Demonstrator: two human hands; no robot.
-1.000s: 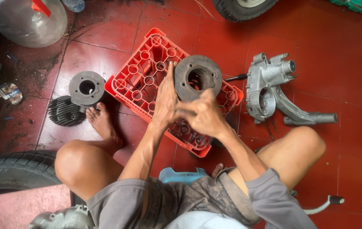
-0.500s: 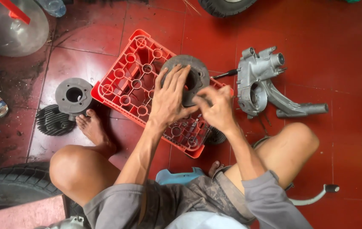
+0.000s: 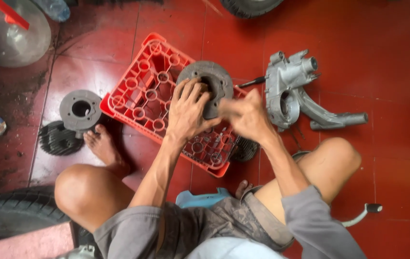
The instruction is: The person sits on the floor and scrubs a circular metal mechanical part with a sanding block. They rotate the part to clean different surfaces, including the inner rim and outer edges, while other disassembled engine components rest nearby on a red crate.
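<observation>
Red floor tiles spread under me, with a red plastic crate [image 3: 142, 96] lying flat on them. My left hand [image 3: 186, 112] presses spread fingers, grip released, on a round grey metal disc [image 3: 212, 84] atop the crate. My right hand [image 3: 246, 117] is blurred beside the disc; its grip I cannot tell. An engine casing [image 3: 291, 91] lies to the right.

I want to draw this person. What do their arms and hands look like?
Both hands, left hand and right hand, are bare: no gloves, and no rings or watch that I can see. The forearms are bare too. A grey sleeve covers the right upper arm.
</observation>
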